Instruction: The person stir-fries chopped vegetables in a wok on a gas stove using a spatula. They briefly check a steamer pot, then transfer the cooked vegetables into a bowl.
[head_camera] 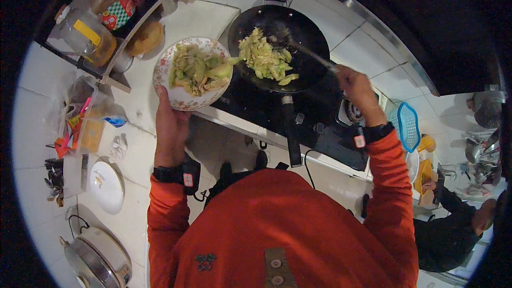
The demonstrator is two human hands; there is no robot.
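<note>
My left hand (170,124) grips the near rim of a white flower-patterned plate (160,78), its thumb on top. Cooked green vegetable slices with pale yellow bits (198,70) lie on the plate, some reaching over its right edge towards the wok. The black wok (312,32) sits on the gas stove (256,108), its long handle (292,136) pointing towards me. More of the same food (264,58) fills its left side. My right hand (354,86) is closed around the handle of a spatula or ladle (314,54); its blurred head is inside the wok.
Bottles and jars (86,38) crowd a shelf at upper left. A white plate (106,187) and an electric cooking pot (98,258) stand on the left counter. A blue plastic basket (407,127) is at right. Another person (452,232) works at the far right.
</note>
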